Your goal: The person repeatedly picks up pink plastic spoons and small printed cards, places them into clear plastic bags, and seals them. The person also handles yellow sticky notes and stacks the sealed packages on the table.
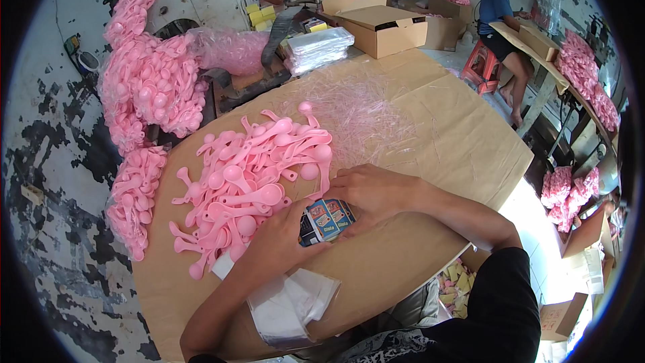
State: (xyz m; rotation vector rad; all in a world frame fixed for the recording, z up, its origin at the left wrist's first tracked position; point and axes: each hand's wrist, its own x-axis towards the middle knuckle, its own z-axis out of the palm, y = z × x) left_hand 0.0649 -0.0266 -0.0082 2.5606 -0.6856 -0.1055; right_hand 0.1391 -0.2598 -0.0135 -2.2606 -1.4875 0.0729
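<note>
A small stack of blue printed cards (326, 220) is between my two hands, over the near part of the brown paper-covered table (396, 255). My left hand (281, 234) is curled around its left side, with the thumb along the near edge. Around the far and right sides wraps my right hand (373, 191), its fingertips partly hidden. To the left and beyond lies a loose heap of pink plastic spoons (235, 195). One of those spoons reaches close to the cards. Under my left forearm are flat clear plastic sleeves (289, 302).
Thin clear plastic strips (356, 117) are scattered beyond my hands. Bags of pink spoons (154, 81) hang at the left. Packaged clear sleeves (319, 47) and cardboard boxes (383, 30) stand at the back. A person in blue (497, 10) sits at another table, far right.
</note>
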